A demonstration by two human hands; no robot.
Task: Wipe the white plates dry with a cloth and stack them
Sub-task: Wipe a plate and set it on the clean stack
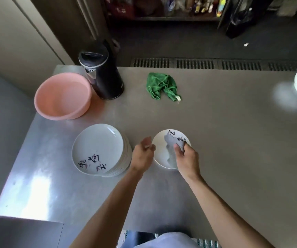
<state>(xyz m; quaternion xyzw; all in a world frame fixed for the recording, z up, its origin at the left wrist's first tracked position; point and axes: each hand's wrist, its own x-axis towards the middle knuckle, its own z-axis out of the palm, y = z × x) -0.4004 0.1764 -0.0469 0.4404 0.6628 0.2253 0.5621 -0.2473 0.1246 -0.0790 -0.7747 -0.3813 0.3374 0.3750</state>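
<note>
Left hand (143, 155) pinches plate (160, 147) at its left rim, right hand (187, 158) fingers (177, 147) clenched round grey cloth (171, 140) on its face; stack (97, 147) on desk (215, 122) lies just left, nearer left hand.

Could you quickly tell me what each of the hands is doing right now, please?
Left hand: pinches the rim of the white plate.
Right hand: grips the grey cloth, pressed onto that plate.
</note>
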